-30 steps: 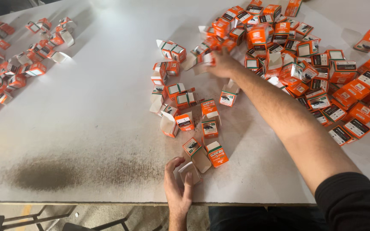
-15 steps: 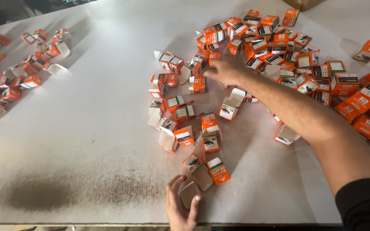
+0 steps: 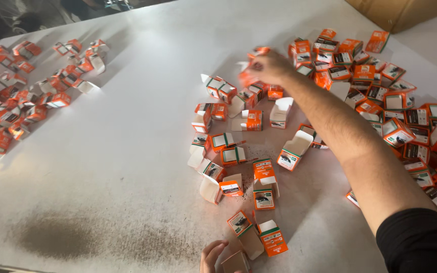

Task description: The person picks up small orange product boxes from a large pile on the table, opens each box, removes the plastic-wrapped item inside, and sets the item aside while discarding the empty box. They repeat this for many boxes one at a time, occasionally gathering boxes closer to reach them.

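Observation:
My right hand [image 3: 271, 65] reaches far across the white table [image 3: 127, 151], at the left edge of a big heap of small orange-and-white cartons [image 3: 405, 116]. Its fingers curl over a blurred orange carton [image 3: 249, 78]. My forearm lies over scattered cartons, some with open flaps [image 3: 284, 108]. At the bottom edge my left hand [image 3: 212, 255], mostly cut off, grips a small open carton [image 3: 236, 263]. Two more cartons [image 3: 271, 237] lie just beside it.
A second spread of the same cartons [image 3: 21, 96] covers the far left of the table. A brown cardboard box [image 3: 400, 12] stands at the back right corner. A dark smudge [image 3: 77, 237] marks the near left surface.
My right hand has slid left along the heap's edge, dragging cartons with it. My left hand sits lower in view with its carton.

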